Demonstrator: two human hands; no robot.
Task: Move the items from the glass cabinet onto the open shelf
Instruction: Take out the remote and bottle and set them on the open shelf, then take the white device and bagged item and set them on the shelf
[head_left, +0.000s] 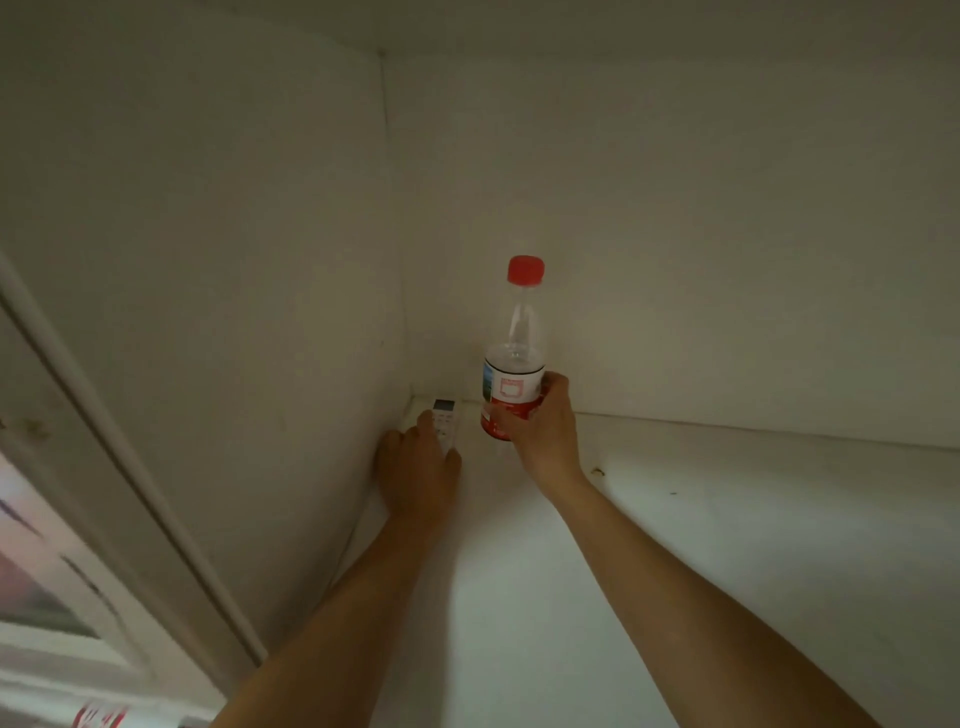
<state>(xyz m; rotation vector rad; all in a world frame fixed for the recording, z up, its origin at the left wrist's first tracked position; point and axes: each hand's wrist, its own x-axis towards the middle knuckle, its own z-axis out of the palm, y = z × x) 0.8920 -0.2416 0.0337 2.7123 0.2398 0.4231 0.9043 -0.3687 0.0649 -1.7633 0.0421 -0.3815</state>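
A clear plastic bottle (514, 358) with a red cap and a red-and-white label stands upright near the back left corner of a white compartment. My right hand (543, 431) is wrapped around its lower part. To its left a small white remote control (445, 420) lies on the white shelf floor (727, 545), close to the left wall. My left hand (418, 470) rests on the remote's near end with fingers around it. Whether the bottle's base touches the floor is hidden by my hand.
The white left side wall (234, 312) and back wall (675, 260) close in the corner. A white door frame (104, 431) with a glass pane (31, 561) stands at the far left. A red-and-white label shows at the bottom left edge (98, 719).
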